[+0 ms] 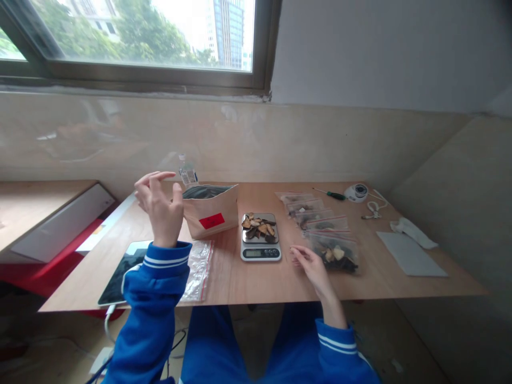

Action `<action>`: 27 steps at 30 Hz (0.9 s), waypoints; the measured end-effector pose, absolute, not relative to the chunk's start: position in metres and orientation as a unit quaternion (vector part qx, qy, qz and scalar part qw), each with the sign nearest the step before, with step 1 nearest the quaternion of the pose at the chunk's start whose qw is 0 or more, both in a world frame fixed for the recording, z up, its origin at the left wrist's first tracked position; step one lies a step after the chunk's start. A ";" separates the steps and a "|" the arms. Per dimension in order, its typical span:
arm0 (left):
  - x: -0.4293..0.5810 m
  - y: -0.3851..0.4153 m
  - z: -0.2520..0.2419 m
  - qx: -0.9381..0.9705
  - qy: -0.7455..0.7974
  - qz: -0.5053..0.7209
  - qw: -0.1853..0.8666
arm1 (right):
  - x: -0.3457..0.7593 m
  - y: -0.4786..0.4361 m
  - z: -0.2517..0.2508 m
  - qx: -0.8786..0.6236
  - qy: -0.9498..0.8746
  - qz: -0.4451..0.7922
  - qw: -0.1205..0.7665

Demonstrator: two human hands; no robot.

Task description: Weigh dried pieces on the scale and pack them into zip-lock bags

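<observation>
My left hand (162, 208) is raised beside the left edge of a kraft paper bag (218, 205), fingers spread and nothing held. The bag stands upright with its top gaping and a red label on its front. Right of it, a kitchen scale (261, 256) bears a pile of dried brown slices (259, 228); the display digits are too small to read. My right hand (310, 264) hovers low over the table between the scale and a filled zip bag (336, 253), its fingers drawn together with no object showing between them.
More filled zip bags (306, 207) lie in a row behind. Flat plastic bags (199, 269) and a plugged-in tablet (124, 272) lie left, a bottle (188, 172) behind. A screwdriver (335, 196), dome camera (356, 193) and white sheet (412, 255) lie right.
</observation>
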State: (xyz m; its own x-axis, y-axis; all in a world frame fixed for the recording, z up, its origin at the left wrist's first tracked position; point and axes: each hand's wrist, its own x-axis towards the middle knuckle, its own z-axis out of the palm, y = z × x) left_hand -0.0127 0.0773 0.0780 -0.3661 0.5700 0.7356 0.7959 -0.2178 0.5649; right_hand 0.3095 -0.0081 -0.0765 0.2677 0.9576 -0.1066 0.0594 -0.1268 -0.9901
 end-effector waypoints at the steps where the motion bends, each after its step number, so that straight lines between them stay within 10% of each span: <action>1: -0.015 0.081 0.076 -0.554 -0.625 -0.541 0.095 | 0.310 -0.008 -0.076 -0.611 -0.421 0.436 0.509; 9: -0.026 0.064 0.053 -0.564 -0.646 -0.491 -0.151 | 0.308 -0.006 -0.072 -0.610 -0.471 0.406 0.492; 27: -0.004 -0.004 0.024 -0.497 -0.659 -0.563 -0.045 | 0.303 -0.002 -0.076 -0.602 -0.506 0.337 0.518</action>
State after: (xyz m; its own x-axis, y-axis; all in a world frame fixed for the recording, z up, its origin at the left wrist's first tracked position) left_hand -0.0035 -0.0041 0.0236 -0.5021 0.7057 0.4999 0.6036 -0.1281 0.7870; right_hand 0.3028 -0.0018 -0.0761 0.2621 0.9577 0.1189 0.2596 0.0487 -0.9645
